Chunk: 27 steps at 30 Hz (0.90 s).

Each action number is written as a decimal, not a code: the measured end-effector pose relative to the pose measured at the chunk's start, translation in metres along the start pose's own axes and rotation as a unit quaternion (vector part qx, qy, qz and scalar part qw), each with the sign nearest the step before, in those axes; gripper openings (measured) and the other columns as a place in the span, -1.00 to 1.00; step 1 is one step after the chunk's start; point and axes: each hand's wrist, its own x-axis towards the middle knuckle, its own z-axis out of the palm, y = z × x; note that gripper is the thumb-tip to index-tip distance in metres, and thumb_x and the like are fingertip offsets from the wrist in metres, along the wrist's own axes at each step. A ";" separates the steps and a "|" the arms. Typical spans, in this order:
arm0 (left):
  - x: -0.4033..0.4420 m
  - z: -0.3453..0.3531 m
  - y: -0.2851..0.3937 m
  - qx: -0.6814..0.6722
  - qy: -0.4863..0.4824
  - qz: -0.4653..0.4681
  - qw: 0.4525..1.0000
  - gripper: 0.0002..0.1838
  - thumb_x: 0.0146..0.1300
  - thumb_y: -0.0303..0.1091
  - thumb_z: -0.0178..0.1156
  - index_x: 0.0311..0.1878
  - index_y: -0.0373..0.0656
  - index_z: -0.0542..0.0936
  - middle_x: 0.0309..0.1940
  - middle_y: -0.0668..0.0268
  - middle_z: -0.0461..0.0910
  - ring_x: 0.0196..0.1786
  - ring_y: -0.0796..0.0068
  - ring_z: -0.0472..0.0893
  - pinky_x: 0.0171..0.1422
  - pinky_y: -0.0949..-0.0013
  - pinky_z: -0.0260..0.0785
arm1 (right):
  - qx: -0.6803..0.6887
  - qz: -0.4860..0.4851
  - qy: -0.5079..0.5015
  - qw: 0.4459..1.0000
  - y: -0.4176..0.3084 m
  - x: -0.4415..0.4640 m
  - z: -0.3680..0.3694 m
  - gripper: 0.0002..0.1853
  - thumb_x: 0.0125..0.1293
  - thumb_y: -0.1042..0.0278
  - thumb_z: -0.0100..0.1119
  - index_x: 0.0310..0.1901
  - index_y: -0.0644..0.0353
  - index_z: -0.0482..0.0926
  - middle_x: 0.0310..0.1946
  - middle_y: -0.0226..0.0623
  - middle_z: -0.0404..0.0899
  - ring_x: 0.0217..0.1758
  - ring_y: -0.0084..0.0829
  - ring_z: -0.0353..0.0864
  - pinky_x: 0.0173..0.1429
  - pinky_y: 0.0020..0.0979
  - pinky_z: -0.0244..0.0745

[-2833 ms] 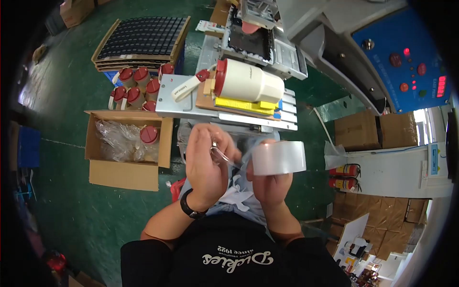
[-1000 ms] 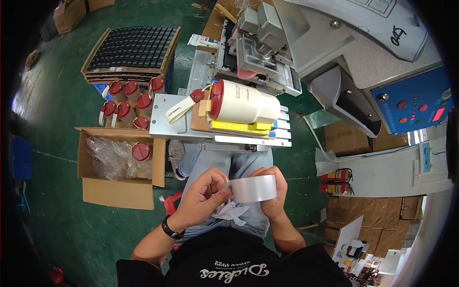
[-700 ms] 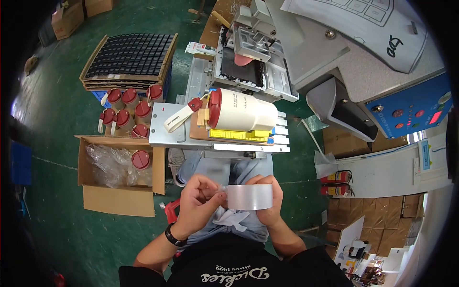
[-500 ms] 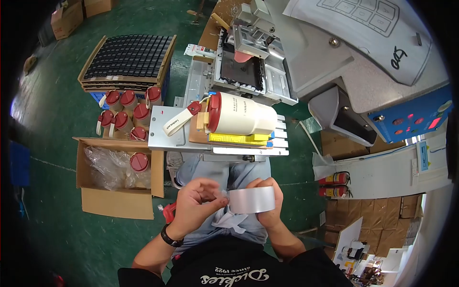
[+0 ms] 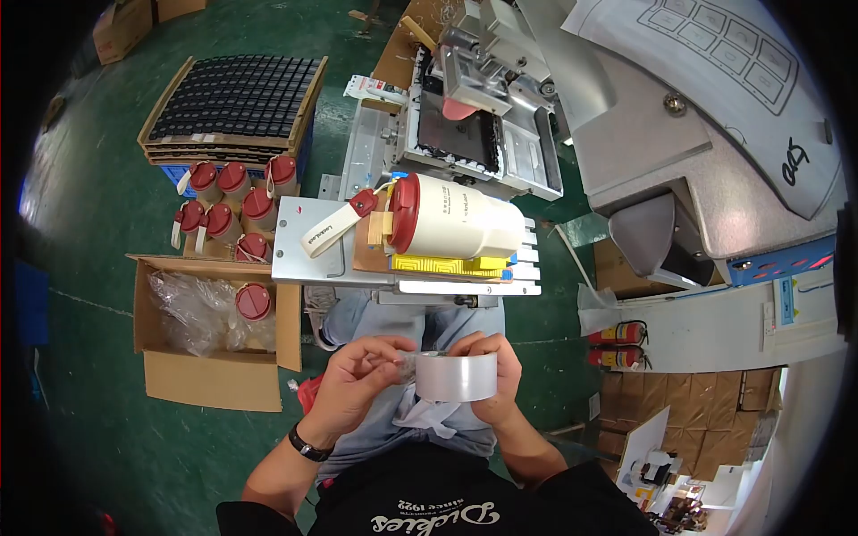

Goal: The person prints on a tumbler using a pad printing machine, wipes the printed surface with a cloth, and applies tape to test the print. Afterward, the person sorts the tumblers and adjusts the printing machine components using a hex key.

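Observation:
My right hand (image 5: 502, 380) is wrapped around the far side of a wide roll of clear packing tape (image 5: 457, 379), above my lap. Just left of the roll, my left hand (image 5: 359, 380) pinches the tape's clear loose end (image 5: 406, 366) between thumb and fingers. A crumpled white scrap (image 5: 429, 415) lies on my lap below the roll. Beyond my hands, a cream tumbler (image 5: 465, 216) with a red lid lies on its side on a fixture with a yellow block (image 5: 440, 265). Its white strap (image 5: 329, 230) hangs toward the left.
Behind the tumbler stands a pad printing machine (image 5: 474, 125). On the left, an open carton (image 5: 210, 380) holds plastic bags and a red-lidded tumbler (image 5: 254, 302). Several more tumblers (image 5: 219, 221) stand behind it, near stacked black trays (image 5: 237, 98). Fire extinguishers (image 5: 618, 345) are at right.
The tape roll and my right hand have shifted slightly left. My left fingers have closed in on the tape's loose end. The whole view has turned a little.

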 end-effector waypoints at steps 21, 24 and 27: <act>-0.002 0.013 0.000 0.122 -0.032 0.023 0.992 -0.74 0.51 -0.56 0.27 -0.31 -0.14 0.42 0.00 0.21 0.62 -0.12 0.53 0.49 0.01 0.51 0.36 | 0.089 0.037 -0.025 0.995 0.005 0.001 0.001 -0.77 0.43 0.53 0.29 -0.13 0.10 0.38 -0.12 -0.04 0.67 -0.18 -0.36 0.55 -0.03 -0.37 0.50; -0.001 0.008 -0.003 0.112 -0.010 0.030 0.993 -0.73 0.53 -0.51 0.27 -0.31 -0.13 0.40 -0.03 0.21 0.61 -0.12 0.52 0.48 0.02 0.50 0.35 | 0.098 0.045 -0.020 0.994 0.006 0.001 0.008 -0.78 0.45 0.52 0.27 -0.12 0.10 0.37 -0.11 -0.02 0.67 -0.16 -0.35 0.55 -0.03 -0.36 0.50; 0.003 0.006 -0.007 0.100 0.005 0.034 0.994 -0.71 0.55 -0.46 0.26 -0.31 -0.12 0.38 -0.06 0.21 0.60 -0.12 0.51 0.47 0.03 0.49 0.34 | 0.102 0.051 -0.009 0.993 0.005 0.002 0.011 -0.79 0.46 0.52 0.24 -0.11 0.10 0.36 -0.09 -0.01 0.67 -0.15 -0.34 0.55 -0.03 -0.36 0.51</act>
